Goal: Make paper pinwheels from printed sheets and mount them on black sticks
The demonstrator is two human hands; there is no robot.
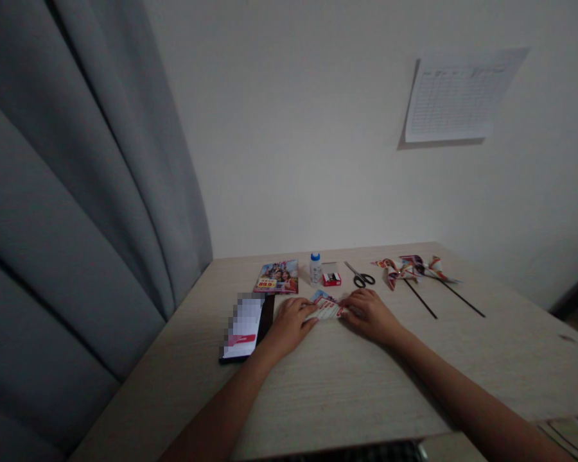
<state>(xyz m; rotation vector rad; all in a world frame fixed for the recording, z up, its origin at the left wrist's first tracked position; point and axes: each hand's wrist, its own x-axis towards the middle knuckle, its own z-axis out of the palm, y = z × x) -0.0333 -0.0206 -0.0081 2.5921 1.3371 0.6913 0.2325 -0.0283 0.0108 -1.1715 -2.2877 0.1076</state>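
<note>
A small piece of printed paper [327, 310], folded, with red and white print and a blue part at its far edge, lies on the table between my hands. My left hand [293, 321] pinches its left end, thumb near and fingers on the far side. At the right end, my right hand [370, 316] grips the paper with bent fingers. Just beyond the paper are a red-and-white small box [332, 280], a white glue bottle with a blue cap [315, 269] and black-handled scissors [361, 276].
Left of my left hand lies a phone or tablet [243, 328] with a partly blurred screen. A colourful flyer [278, 277] is behind it. Two paper pinwheels [401, 272] on black sticks rest at the right. A grey curtain [101, 160] hangs along the table's left side; a wall stands behind.
</note>
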